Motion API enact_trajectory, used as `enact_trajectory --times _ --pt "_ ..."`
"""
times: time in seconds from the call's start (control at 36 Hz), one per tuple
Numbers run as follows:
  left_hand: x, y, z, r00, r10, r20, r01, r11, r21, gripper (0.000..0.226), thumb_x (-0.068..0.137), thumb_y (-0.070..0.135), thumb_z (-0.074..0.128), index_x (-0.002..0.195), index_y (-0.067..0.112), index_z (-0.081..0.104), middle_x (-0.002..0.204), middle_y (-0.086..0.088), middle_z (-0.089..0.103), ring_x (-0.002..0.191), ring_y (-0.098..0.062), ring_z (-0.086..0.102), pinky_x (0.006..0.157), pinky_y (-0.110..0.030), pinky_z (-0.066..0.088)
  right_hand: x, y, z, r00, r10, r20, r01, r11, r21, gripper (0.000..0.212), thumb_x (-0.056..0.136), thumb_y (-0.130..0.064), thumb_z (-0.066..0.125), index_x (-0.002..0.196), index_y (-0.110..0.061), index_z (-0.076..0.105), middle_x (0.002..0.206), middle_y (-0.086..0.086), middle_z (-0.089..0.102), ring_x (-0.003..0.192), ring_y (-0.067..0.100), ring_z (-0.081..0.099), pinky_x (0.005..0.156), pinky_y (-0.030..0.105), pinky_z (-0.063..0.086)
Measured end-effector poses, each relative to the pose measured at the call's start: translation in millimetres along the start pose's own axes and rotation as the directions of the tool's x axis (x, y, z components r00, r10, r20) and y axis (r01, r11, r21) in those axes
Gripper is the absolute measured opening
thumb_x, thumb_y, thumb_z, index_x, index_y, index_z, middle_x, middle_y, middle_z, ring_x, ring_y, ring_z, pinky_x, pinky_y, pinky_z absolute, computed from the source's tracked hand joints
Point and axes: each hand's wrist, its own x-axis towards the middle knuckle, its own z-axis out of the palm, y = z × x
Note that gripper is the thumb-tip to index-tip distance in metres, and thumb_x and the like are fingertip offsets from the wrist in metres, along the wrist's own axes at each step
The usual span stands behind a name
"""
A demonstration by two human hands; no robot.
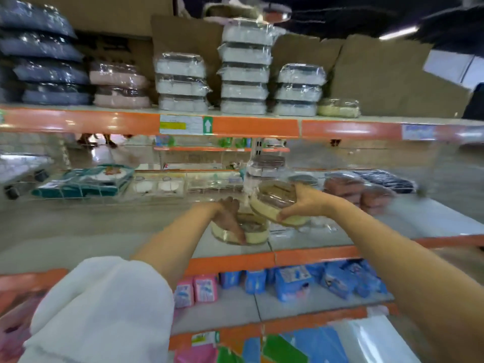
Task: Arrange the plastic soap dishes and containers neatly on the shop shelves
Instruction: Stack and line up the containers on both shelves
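Head view: your left hand point(230, 218) grips a cream soap dish point(239, 231) on the shelf point(314, 254); your right hand point(303, 203) holds another dish point(275, 203) raised just beside it. Above them, the price label point(180, 124) is unreadable, and white stacked containers point(245, 72) stand higher.

Shop aisle lined with orange-edged shelving

An upper shelf point(256, 127) with an orange front rail is seen across the frame, and flattened cardboard sheets point(392, 77) are propped behind it. A price label point(180, 124) with a green arrow is stuck on the rail. A dark ceiling is lit by a strip light point(398, 32). Glossy floor point(89, 155) is glimpsed through the rack.
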Motion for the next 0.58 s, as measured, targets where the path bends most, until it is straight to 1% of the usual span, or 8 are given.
enact_trajectory --times 0.11,0.19,0.22,0.31,0.36,0.44,0.5,0.58 --pt "-20.4 57.8 -22.1 0.995 0.099 0.007 -0.099 0.995 -0.031 0.092 0.066 0.058 0.077 0.135 0.011 0.039 0.134 -0.004 0.046 0.117 -0.025 0.048 0.098 -0.036 0.042 -87.5 -14.3 -38.4 0.99 0.04 -0.133 -0.048 0.997 -0.056 0.12 0.043 -0.07 0.081 0.138 -0.011 0.036 0.135 0.003 0.047 0.123 0.022 0.048 0.103 0.039 0.044" --pt "-31.8 94.8 -44.1 0.985 0.172 -0.029 -0.173 0.985 -0.028 0.078 0.069 0.054 0.078 0.124 0.014 0.041 0.121 0.001 0.047 0.105 -0.02 0.048 0.09 -0.032 0.043 -132.9 -11.8 -66.5 0.979 0.116 -0.17 -0.127 0.99 -0.056 0.091 0.066 -0.049 0.082 0.134 -0.006 0.038 0.128 0.007 0.047 0.113 0.022 0.05 0.083 0.029 0.049" --pt "-34.2 105.8 -52.4 0.98 0.194 -0.04 -0.196 0.98 -0.038 0.08 0.07 0.053 0.078 0.128 0.015 0.039 0.122 0.001 0.046 0.107 -0.02 0.047 0.092 -0.032 0.042 -142.1 -5.4 -77.2 0.974 0.126 -0.186 -0.14 0.988 -0.06 0.085 0.07 -0.044 0.082 0.132 -0.006 0.039 0.125 0.008 0.047 0.11 0.022 0.05 0.08 0.028 0.049" --pt "-43.6 132.8 -81.3 0.966 0.241 -0.096 -0.244 0.97 -0.022 0.091 0.069 0.054 0.077 0.136 0.01 0.034 0.133 -0.003 0.043 0.116 -0.023 0.047 0.099 -0.035 0.042 -161.5 6.4 -109.0 0.955 0.139 -0.261 -0.15 0.989 -0.022 0.086 0.065 -0.046 0.084 0.13 -0.009 0.042 0.123 0.007 0.05 0.108 0.023 0.053 0.091 0.039 0.051" --pt "-48.2 144.0 -102.5 0.957 0.259 -0.134 -0.262 0.965 -0.007 0.082 0.07 0.052 0.077 0.129 0.009 0.04 0.126 -0.003 0.047 0.108 -0.022 0.051 0.089 -0.033 0.047 -169.3 12.4 -131.7 0.943 0.138 -0.303 -0.149 0.989 -0.014 0.079 0.063 -0.05 0.083 0.124 -0.014 0.046 0.118 0.003 0.056 0.103 0.019 0.057 0.089 0.035 0.051" --pt "-53.2 154.9 -138.4 0.949 0.277 -0.148 -0.28 0.96 0.004 0.072 0.072 0.052 0.075 0.123 0.014 0.041 0.114 0.002 0.05 0.089 -0.012 0.052 0.064 -0.023 0.044 -177.8 18.4 -164.2 0.938 0.13 -0.322 -0.133 0.991 0.012 0.037 0.078 -0.037 0.077 0.098 -0.032 0.047 0.098 -0.004 0.057 0.086 0.013 0.056 0.067 0.024 0.048" --pt "-53.0 158.2 -162.5 0.94 0.294 -0.171 -0.296 0.955 0.016 0.069 0.069 0.056 0.075 0.118 0.019 0.043 0.116 0.002 0.052 0.092 -0.011 0.052 0.073 -0.027 0.047 -177.5 21.1 -185.8 0.926 0.143 -0.35 -0.145 0.989 0.019 0.036 0.082 -0.038 0.073 0.105 -0.028 0.047 0.099 -0.001 0.054 0.085 0.014 0.056 0.06 0.024 0.045" --pt "-52.4 158.7 -194.7 0.938 0.289 -0.193 -0.29 0.957 0.023 0.078 0.068 0.06 0.073 0.125 0.015 0.043 0.128 0.001 0.05 0.108 -0.019 0.053 0.1 -0.039 0.045 -170.0 22.1 -214.0 0.891 0.155 -0.427 -0.17 0.985 0.002 0.067 0.076 -0.051 0.073 0.121 -0.011 0.044 0.115 0.009 0.052 0.099 0.024 0.057 0.062 0.029 0.05"
